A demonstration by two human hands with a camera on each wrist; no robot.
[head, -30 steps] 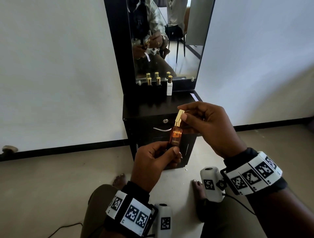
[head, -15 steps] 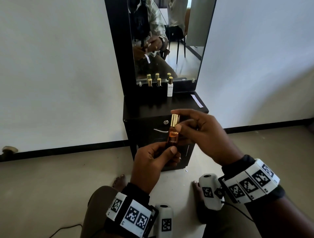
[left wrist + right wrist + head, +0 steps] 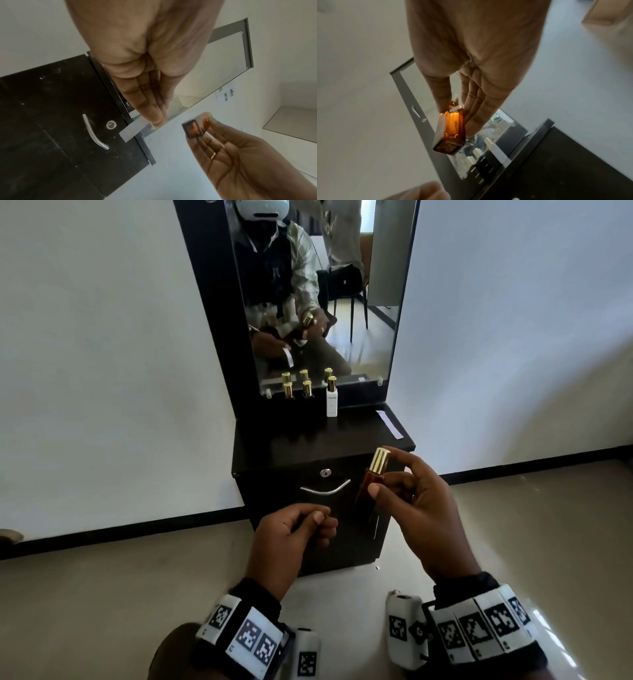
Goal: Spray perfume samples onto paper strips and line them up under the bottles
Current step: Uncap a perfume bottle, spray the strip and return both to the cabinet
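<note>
Fingers of your left hand [image 3: 291, 529] were curled in, thumb pressed against the fingertips, pinching a white paper strip [image 3: 134, 128]; the strip showed only from the left wrist view, sticking out past the fingertips at about 8 o'clock, and in the head view the hand hid it. That hand sat low in front of the black cabinet [image 3: 274, 453], just under its curved metal handle [image 3: 325, 489] and the round lock [image 3: 325, 473].

At 2 o'clock from it, your right hand [image 3: 424, 508] held the amber bottle [image 3: 371, 484] with its gold cap [image 3: 379, 460] on, thumb on one side of the glass and the other fingers pressed together along the opposite side. The bottle was tilted, cap toward 1 o'clock, raised in front of the cabinet's top edge and clear of its surface. The two hands were near each other but apart.

On the cabinet top, at 12 o'clock against the mirror [image 3: 359, 337], stood two dark bottles [image 3: 288, 390] with gold caps and, to their right, a white bottle [image 3: 331, 402]. A second paper strip [image 3: 388, 423] lay flat at the top's right edge.
</note>
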